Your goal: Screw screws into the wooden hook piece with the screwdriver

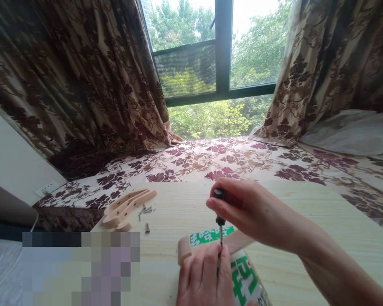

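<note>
My right hand (245,208) is closed round the black handle of a screwdriver (219,194), which stands upright with its shaft pointing down. My left hand (204,276) grips a pale curved wooden piece (184,250), its fingertips by the screwdriver's tip. Whether a screw sits under the tip is hidden by the fingers. Beneath the wooden piece lies a green and white printed package (244,276). Left of the hands, more curved wooden pieces (129,207) with dark holes lie together, with several loose screws (147,228) beside them.
Everything rests on a light wooden tabletop (293,238). Behind it is a ledge with a flowered cover (223,159), under a window between patterned curtains (115,76). A white plastic bag (351,131) lies at the right. The lower left is pixelated.
</note>
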The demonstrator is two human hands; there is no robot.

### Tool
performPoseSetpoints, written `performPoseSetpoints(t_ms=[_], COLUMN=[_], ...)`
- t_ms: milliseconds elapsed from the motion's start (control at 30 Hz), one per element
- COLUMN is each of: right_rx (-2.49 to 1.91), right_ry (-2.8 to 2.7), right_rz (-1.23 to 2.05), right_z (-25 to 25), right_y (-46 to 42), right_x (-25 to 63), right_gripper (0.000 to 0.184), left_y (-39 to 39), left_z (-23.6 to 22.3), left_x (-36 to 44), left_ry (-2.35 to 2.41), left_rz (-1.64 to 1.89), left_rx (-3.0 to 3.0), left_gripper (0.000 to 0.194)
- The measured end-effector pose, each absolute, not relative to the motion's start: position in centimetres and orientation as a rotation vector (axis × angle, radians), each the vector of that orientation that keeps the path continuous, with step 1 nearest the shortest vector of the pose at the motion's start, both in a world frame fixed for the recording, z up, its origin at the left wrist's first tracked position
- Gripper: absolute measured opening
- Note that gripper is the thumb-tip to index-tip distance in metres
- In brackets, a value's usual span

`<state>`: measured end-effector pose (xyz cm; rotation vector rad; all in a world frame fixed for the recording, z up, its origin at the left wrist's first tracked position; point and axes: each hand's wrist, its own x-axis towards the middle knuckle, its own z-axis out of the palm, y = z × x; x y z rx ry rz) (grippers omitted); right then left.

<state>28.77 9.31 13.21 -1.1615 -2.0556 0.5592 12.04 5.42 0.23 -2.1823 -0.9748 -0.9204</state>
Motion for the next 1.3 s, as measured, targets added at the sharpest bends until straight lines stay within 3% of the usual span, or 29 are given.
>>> performPoseSetpoints(t_ms=[167, 467, 700, 933, 1133, 1300], right_rx=[-1.106, -1.151, -1.117, -1.138, -1.081, -1.013], right_ry=[-2.141, -2.048, -2.151, -2.035, -2.101, -2.072], right_rz=[0.54, 0.569, 0.56, 0.607, 0.713, 0.798], right_z=[13.8, 13.1, 13.8, 12.7, 13.8, 14.0], right_y=[8.6, 9.7, 9.1, 9.9, 9.2, 9.4], right_x=[28.9, 29.2, 29.5, 29.6, 29.9, 29.9], right_gripper=[0.004, 0.02, 0.005, 0.024, 0.01, 0.022], left_y=[5.3, 5.4, 5.3, 5.4, 5.3, 5.4], left_z=[0.2, -0.1, 0.1, -0.1, 0.1, -0.1], left_x=[12.3, 12.1, 12.1, 12.1, 12.2, 12.2], left_ry=[-1.004, -1.002, -1.013, -0.998, -1.007, -0.999], left_rz=[-0.927, -0.939, -0.918, -0.949, -0.956, -0.955], left_rx=[-2.182, -2.204, -2.209, -2.211, -2.21, -2.212], left_gripper=[0.054, 0.052, 0.054, 0.053, 0.054, 0.054])
